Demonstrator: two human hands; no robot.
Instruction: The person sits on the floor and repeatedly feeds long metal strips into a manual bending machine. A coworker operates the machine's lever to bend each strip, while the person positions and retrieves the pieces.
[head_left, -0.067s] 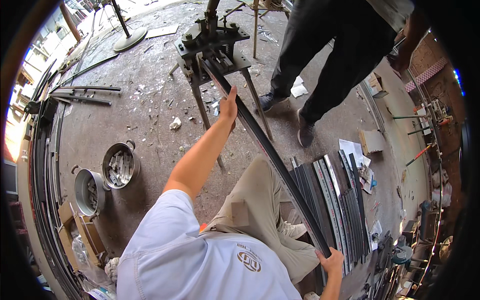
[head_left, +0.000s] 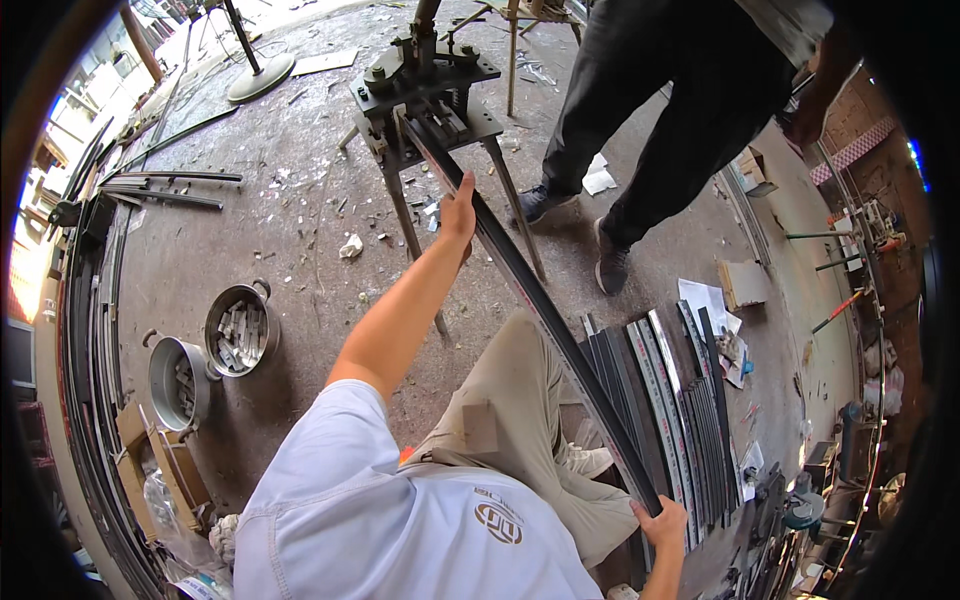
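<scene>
A long dark metal profile bar [head_left: 560, 345] runs slantwise from a punch press [head_left: 430, 90] at the top down to the lower right. Its far end sits in the slot between the press's plates. My left hand [head_left: 459, 218] is closed round the bar a short way below the press, some of its fingers hidden behind it. Near the bar's other end, my right hand [head_left: 662, 524] grips it, thumb on top. The press stands on thin metal legs.
Another person [head_left: 650, 110] in dark trousers stands right of the press. More profiles [head_left: 680, 420] lie on the floor at right. Two metal pots [head_left: 243, 330] with cut metal pieces stand at left. Long bars [head_left: 85, 380] line the left edge; a round-based stand [head_left: 262, 80] is at the far left.
</scene>
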